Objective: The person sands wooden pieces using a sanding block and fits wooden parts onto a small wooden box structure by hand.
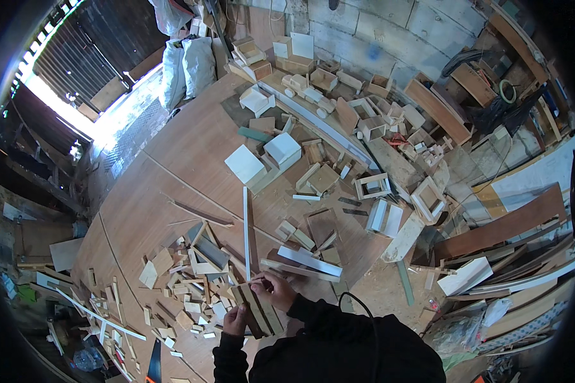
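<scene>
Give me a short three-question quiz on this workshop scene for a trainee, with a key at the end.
1. What does the left hand hold?
A) A coil of hose
B) A wooden piece with dark and light bands
C) A plastic bottle

2. True or false: the heap of small wood offcuts lies mostly to the left of the right hand.

3. Fill in the blank: the long thin strip that runs away from near the right hand shows a ____ face.

Key: 1. B; 2. True; 3. white
</scene>
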A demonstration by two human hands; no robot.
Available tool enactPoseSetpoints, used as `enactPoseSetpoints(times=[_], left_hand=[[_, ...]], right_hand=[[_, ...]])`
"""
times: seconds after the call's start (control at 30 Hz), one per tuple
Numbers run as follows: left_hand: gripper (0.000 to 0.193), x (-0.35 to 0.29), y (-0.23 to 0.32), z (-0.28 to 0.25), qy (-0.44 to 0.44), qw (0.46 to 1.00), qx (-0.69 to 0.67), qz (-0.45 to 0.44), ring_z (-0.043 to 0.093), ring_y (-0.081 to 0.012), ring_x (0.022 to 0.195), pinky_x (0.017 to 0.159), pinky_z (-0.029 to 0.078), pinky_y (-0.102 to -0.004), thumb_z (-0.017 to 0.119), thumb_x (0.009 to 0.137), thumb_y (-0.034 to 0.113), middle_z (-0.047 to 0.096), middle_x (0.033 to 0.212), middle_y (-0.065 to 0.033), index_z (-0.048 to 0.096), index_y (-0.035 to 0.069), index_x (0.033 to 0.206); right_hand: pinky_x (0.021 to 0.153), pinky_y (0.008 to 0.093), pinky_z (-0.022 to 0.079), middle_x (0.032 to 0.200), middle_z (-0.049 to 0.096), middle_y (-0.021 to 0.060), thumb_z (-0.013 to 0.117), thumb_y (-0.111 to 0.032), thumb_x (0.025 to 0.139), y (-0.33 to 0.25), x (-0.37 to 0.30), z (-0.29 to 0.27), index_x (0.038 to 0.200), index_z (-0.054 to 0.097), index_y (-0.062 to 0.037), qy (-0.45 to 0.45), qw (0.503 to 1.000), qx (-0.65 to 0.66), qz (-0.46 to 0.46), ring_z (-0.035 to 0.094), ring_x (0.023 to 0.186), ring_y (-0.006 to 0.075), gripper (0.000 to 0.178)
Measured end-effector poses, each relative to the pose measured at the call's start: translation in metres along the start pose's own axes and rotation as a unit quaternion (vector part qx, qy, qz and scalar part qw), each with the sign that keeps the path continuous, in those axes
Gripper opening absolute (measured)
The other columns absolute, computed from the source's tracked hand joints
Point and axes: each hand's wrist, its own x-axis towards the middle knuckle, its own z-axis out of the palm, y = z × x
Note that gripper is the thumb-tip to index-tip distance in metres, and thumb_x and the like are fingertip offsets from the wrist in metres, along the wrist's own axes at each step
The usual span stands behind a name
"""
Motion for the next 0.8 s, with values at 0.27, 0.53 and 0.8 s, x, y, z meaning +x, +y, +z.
enactPoseSetpoints(times=[0.27,0.53,0.8], left_hand=[[0.038,-0.005,-0.004,-0.010,-0.018,1.000,0.006,0.006,0.052,-0.0060,0.069,0.063,0.041,-0.0228,0.056,0.099,0.033,0.062,0.078,0.0009,0.066,-0.002,0.091],[0.040,-0.015,-0.019,-0.028,-0.041,0.999,-0.005,-0.012,0.051,-0.0058,0.071,0.064,0.042,-0.0240,0.055,0.099,0.036,0.060,0.078,0.0018,0.065,-0.002,0.091],[0.036,-0.039,-0.011,-0.046,-0.098,0.986,0.107,0.078,0.053,-0.0081,0.072,0.066,0.043,-0.0251,0.055,0.099,0.035,0.060,0.080,0.0011,0.063,0.001,0.093]], right_hand=[[0.071,0.0276,0.051,0.092,0.066,0.0079,0.064,-0.032,0.092,0.000,-0.009,0.007,0.106,0.063,-0.0041,-0.002,1.000,-0.004,0.015,0.062,0.077,0.0131,0.031],[0.073,0.0269,0.051,0.092,0.067,0.0085,0.066,-0.029,0.092,0.001,-0.032,0.024,0.106,0.063,-0.0013,0.022,0.999,-0.032,0.018,0.064,0.080,0.0127,0.031],[0.079,0.0257,0.052,0.099,0.069,0.0064,0.065,-0.025,0.094,-0.010,-0.081,0.051,0.112,0.064,0.0002,0.072,0.997,-0.032,-0.014,0.065,0.089,0.0104,0.031]])
